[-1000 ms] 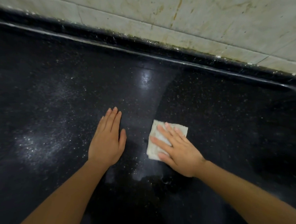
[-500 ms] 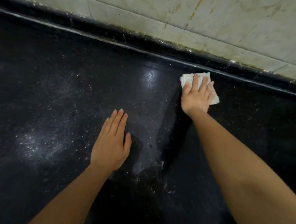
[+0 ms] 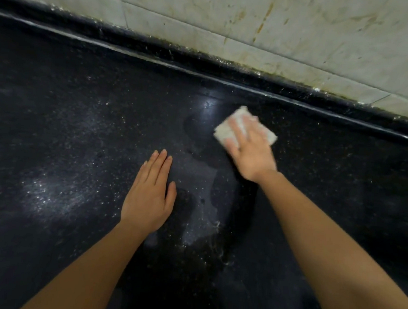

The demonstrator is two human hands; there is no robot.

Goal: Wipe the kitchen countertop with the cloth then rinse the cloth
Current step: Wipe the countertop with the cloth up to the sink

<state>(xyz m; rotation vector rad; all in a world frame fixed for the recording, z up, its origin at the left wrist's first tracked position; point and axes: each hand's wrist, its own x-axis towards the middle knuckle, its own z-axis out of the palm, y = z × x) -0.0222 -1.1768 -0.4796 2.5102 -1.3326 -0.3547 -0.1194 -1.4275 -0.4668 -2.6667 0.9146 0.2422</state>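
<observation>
The cloth (image 3: 224, 131) under the right hand (image 3: 252, 155) is pale and soft, with a slightly rough weave. The countertop (image 3: 80, 123) below it is black stone with tiny white specks, smooth and shiny. Just nearer than the hand, a smeared patch (image 3: 196, 177) looks grey and dull. Beyond the cloth, the wall (image 3: 301, 29) is pale stone tiles, matt, with brown stains.
</observation>
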